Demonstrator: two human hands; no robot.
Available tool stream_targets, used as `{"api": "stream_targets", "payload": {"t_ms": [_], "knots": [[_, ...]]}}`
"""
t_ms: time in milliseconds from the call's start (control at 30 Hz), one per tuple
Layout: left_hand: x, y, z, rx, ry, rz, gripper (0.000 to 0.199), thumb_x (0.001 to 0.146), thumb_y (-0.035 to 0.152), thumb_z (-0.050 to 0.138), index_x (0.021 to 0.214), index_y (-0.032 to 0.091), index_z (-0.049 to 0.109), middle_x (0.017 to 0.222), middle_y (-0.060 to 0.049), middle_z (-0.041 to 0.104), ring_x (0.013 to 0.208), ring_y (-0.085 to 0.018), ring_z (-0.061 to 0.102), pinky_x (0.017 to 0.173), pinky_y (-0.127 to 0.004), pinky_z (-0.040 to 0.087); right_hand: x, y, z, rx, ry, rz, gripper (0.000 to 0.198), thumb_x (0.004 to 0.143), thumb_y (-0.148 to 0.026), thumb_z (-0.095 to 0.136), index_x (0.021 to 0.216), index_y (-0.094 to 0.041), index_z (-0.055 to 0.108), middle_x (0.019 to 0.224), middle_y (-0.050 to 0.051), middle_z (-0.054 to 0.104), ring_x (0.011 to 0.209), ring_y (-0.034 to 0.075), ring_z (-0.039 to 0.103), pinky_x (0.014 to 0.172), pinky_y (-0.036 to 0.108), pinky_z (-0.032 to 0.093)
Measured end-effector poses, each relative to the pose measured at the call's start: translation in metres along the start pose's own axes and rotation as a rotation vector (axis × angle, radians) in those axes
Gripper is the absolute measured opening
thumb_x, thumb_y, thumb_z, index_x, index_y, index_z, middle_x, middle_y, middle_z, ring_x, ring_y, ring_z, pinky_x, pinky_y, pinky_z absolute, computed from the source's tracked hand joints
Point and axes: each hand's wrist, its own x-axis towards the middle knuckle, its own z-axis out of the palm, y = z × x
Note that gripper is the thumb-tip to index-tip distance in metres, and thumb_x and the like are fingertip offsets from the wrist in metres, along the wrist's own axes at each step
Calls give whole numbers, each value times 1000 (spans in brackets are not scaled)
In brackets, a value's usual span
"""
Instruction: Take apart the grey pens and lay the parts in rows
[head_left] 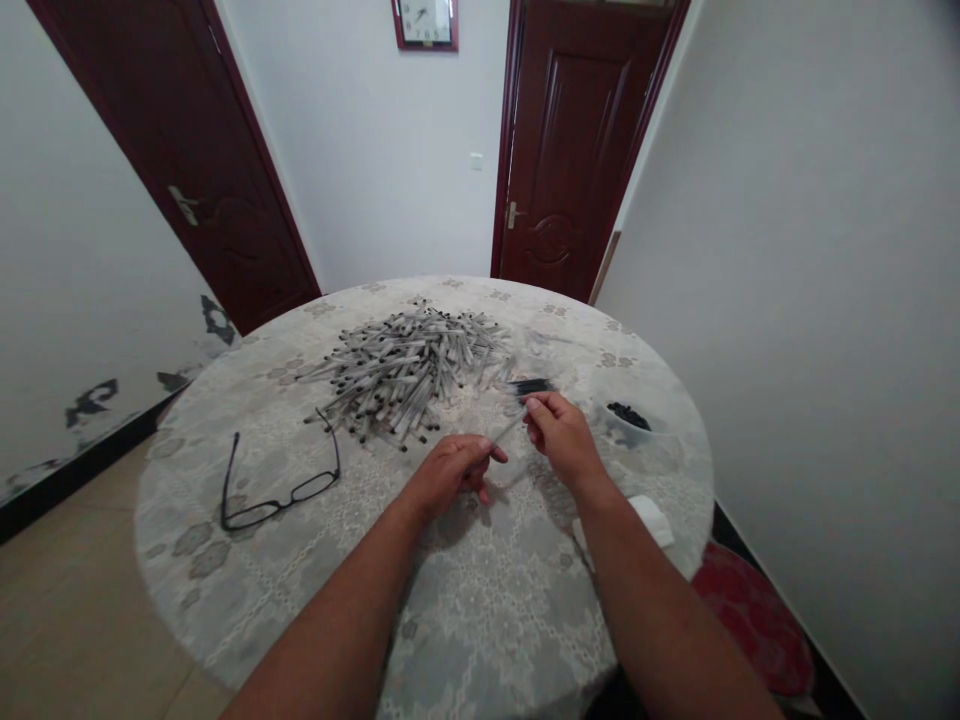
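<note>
A thin, pale pen point(509, 428) runs between my two hands above the middle of the table. My left hand point(454, 468) pinches its lower left end between thumb and fingers. At the upper right end, the fingertips of my right hand point(561, 432) close on it. Just beyond my right hand lies a small bundle of dark, thin sticks point(531, 386), partly hidden by the fingers. A large heap of similar pale pens with black ends point(405, 365) spreads out past my left hand.
Black-framed glasses point(281, 505) lie unfolded at the left on the round, patterned tablecloth point(300, 610). To the right, a clear shallow bowl point(651, 433) holds small black pieces point(628, 414). A white object point(652, 520) is partly behind my right forearm. A red stool point(754, 620) stands beyond the right edge.
</note>
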Motion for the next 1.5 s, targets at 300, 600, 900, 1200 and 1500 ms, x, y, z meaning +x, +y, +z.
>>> {"api": "stream_targets", "payload": {"t_ms": [300, 600, 900, 1200, 1500], "knots": [[1, 13, -11, -395, 252, 181, 45, 76, 43, 85, 113, 18, 73, 87, -3, 66, 67, -11, 62, 62, -26, 60, -8, 0, 15, 156, -66, 133, 28, 77, -42, 75, 85, -20, 61, 71, -2, 66, 48, 9, 50, 39, 20, 33], [12, -4, -12, 29, 401, 233, 36, 82, 48, 79, 99, 16, 76, 82, -5, 69, 73, -16, 67, 71, -32, 61, -26, 8, 35, -218, -339, 72, 23, 92, -42, 60, 90, -20, 67, 55, -6, 57, 45, 11, 49, 44, 23, 37], [7, 3, -8, 154, 422, 274, 34, 86, 52, 72, 87, 18, 72, 86, -6, 74, 80, -19, 70, 83, -35, 58, -25, 10, 34, -229, -360, 33, 19, 93, -41, 59, 87, -23, 60, 68, -4, 65, 51, 13, 54, 48, 24, 40], [9, -1, -6, 169, 476, 292, 37, 87, 54, 70, 86, 16, 71, 86, -7, 74, 79, -20, 70, 80, -35, 59, -31, 3, 37, -480, -221, -176, 18, 95, -35, 59, 83, -23, 65, 74, 0, 69, 66, 17, 61, 62, 27, 43], [6, 3, -9, 112, 444, 272, 35, 86, 51, 73, 85, 16, 71, 83, -6, 74, 78, -20, 71, 83, -36, 60, -29, 0, 34, -404, -292, -118, 18, 94, -37, 59, 83, -23, 63, 70, -2, 66, 59, 15, 56, 60, 26, 41]]}}
